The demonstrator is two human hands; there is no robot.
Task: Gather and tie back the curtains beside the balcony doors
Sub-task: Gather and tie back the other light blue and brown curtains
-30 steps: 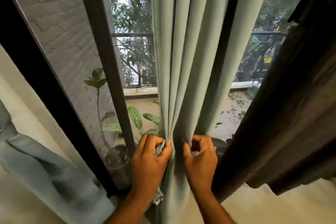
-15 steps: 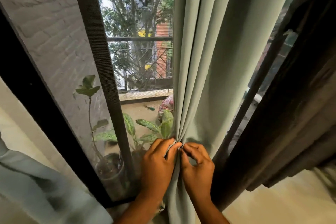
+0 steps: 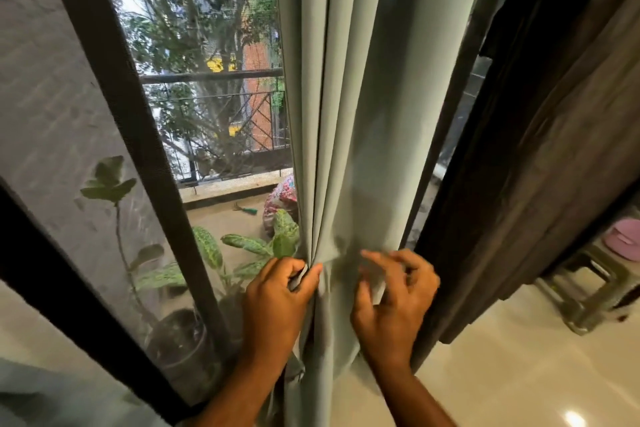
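Note:
A pale green curtain (image 3: pixel 363 121) hangs in long folds in front of the balcony door. My left hand (image 3: pixel 277 302) grips several gathered pleats at the curtain's left edge, thumb and fingers pinched round the fabric. To its right, my right hand (image 3: pixel 391 298) is off the pleats, its fingers spread and loosely bent against the flat stretch of cloth, holding nothing. A dark brown curtain (image 3: pixel 547 156) hangs further right, untouched.
A black door frame (image 3: pixel 128 135) with mesh stands to the left, potted plants (image 3: pixel 242 250) behind it on the balcony. Another green curtain part (image 3: pixel 52 402) lies at the lower left. A stool (image 3: pixel 595 288) stands on the glossy floor at the right.
My right hand has let go of the pleats and moved right, fingers spreading. My left hand keeps its grip. The view has shifted closer and to the right.

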